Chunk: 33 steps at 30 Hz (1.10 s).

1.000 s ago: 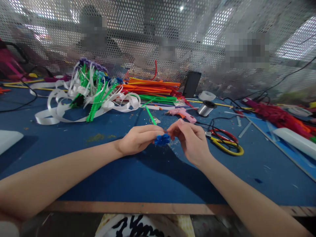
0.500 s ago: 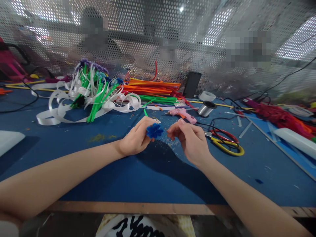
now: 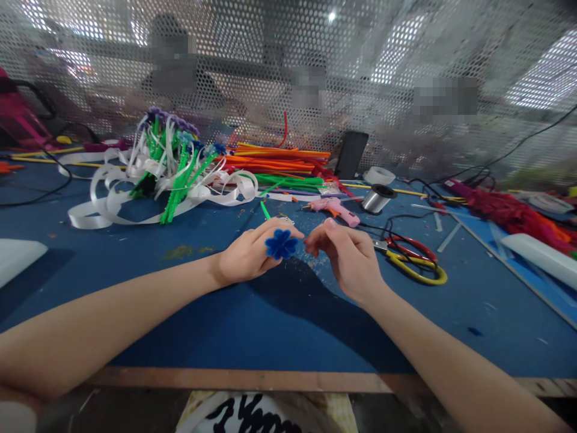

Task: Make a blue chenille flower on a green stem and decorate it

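My left hand (image 3: 247, 252) is closed round a blue pipe-cleaner flower (image 3: 281, 245), its fuzzy petals facing me. A bit of green stem (image 3: 265, 209) sticks out beyond that hand. Just to the right, my right hand (image 3: 347, 255) is held with its fingers curled and thumb bent in near the fingertips. What its fingers hold, if anything, is too small to make out. A small gap lies between the flower and the right fingertips. Scissors (image 3: 421, 267) with red and yellow handles lie beside my right hand.
Finished pipe-cleaner flowers (image 3: 175, 156) with white ribbon (image 3: 97, 195) lie at the left. Orange pipe cleaners (image 3: 274, 159), a pink glue gun (image 3: 336, 210), a wire spool (image 3: 378, 198) and a phone (image 3: 350, 157) stand or lie at the back, before a perforated metal screen (image 3: 252, 54).
The blue flower has turned more fully towards me and dropped slightly, and its green stem has shifted a little left. A left fingertip now stretches towards my right hand, which is almost still.
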Each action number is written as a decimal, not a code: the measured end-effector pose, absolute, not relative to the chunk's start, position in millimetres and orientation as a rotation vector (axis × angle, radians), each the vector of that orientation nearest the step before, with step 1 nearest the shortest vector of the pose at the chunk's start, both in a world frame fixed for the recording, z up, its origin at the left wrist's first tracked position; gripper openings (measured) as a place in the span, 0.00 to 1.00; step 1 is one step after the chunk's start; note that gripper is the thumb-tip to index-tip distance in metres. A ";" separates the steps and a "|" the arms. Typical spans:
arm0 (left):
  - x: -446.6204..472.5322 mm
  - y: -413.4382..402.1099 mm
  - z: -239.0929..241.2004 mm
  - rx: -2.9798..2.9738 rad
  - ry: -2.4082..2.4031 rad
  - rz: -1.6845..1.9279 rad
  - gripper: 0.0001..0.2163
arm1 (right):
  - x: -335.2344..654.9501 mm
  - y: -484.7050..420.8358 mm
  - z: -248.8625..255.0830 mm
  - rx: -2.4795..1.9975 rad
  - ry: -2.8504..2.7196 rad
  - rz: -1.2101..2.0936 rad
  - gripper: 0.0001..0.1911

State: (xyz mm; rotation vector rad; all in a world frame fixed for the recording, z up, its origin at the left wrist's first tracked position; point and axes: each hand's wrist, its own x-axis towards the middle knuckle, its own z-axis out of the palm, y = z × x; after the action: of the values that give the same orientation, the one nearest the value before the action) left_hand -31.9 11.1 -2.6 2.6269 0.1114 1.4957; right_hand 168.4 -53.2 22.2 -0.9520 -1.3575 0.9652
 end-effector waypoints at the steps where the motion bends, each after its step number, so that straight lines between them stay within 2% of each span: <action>1: -32.0 12.1 -1.1 2.659 0.107 1.479 0.16 | 168.3 -54.0 22.7 -0.949 -1.380 0.947 0.20; 5: -30.6 14.0 5.4 2.769 0.132 1.398 0.25 | 167.2 -59.6 27.8 -0.910 -1.525 0.801 0.08; 9: -29.8 11.6 12.0 2.858 0.195 1.222 0.29 | 165.8 -64.4 34.1 -0.921 -1.662 0.642 0.04; 12: -30.5 8.8 15.1 2.790 0.227 1.262 0.26 | 165.3 -64.5 35.3 -0.917 -1.648 0.614 0.03; 16: -30.9 6.4 15.6 2.643 0.316 1.519 0.14 | 165.4 -62.9 33.3 -0.910 -1.560 0.648 0.03; 18: -30.6 6.2 15.5 2.641 0.308 1.608 0.11 | 166.2 -62.3 32.1 -0.934 -1.540 0.660 0.04; 23: -30.1 5.3 16.5 2.676 0.323 1.594 0.11 | 169.1 -60.0 29.3 -0.956 -1.437 0.805 0.10; 26: -29.7 4.5 16.7 2.711 0.324 1.540 0.12 | 168.8 -59.7 29.0 -0.955 -1.356 0.878 0.08; 33: -30.0 4.6 16.3 2.752 0.273 1.540 0.13 | 165.3 -63.1 31.5 -0.991 -1.392 0.784 0.08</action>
State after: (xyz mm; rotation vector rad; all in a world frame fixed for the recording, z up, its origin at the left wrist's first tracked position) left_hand -30.0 4.6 16.3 2.7515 0.2729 1.5398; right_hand 165.3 -63.1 31.5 -0.9909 -1.3918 0.7839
